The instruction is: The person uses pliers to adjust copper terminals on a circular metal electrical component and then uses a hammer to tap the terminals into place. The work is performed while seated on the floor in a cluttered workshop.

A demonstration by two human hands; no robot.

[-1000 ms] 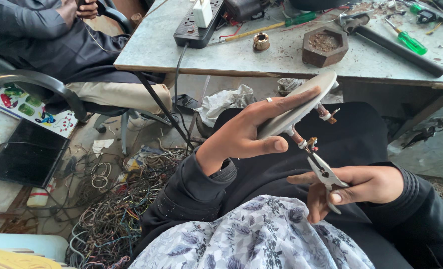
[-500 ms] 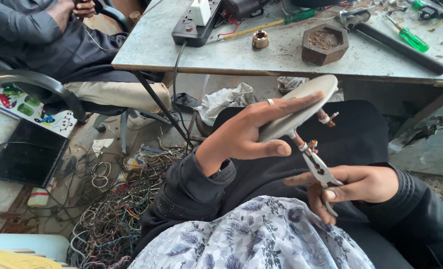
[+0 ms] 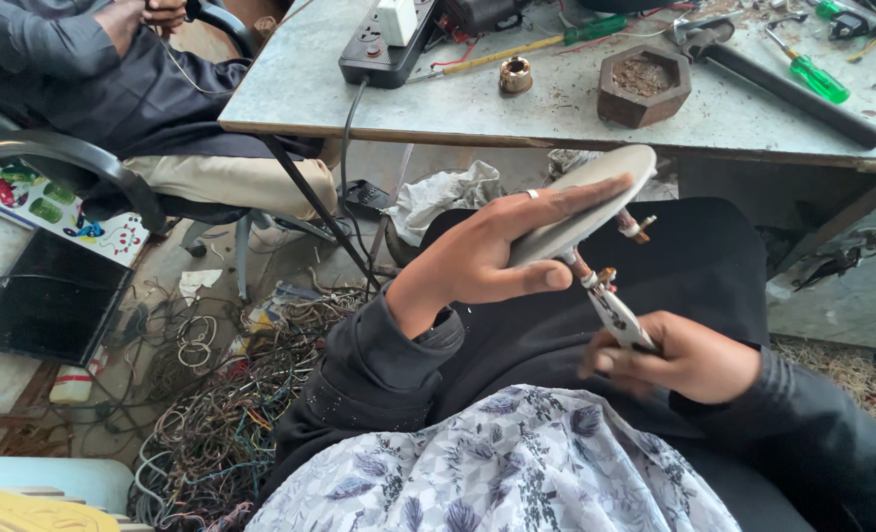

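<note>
The left hand [image 3: 497, 258] grips a flat, pale grey plate [image 3: 586, 202] by its edge, thumb underneath and fingers stretched along the top, holding it tilted in the air above the person's lap, just in front of the near edge of the worktop [image 3: 359, 99]. Short terminals with wire ends stick out from the plate's underside. The right hand [image 3: 679, 357] is closed around the handles of a pair of pliers [image 3: 610, 307], whose tips point up and meet those terminals just below the plate. Both forearms are in dark sleeves, and a patterned grey cloth [image 3: 497, 463] lies over the lap. On the worktop, well apart from the hands, a black power strip [image 3: 384, 44] sits at the left end, with a small brass ring [image 3: 516, 74] and a hexagonal wooden bowl [image 3: 644, 85] toward the middle, and a green-handled screwdriver [image 3: 810, 74] near the right end. Another person sits in a chair [image 3: 73, 163] at the left, hands together at the top corner of the view. A tangle of loose wires [image 3: 211, 414] covers the floor below.
</note>
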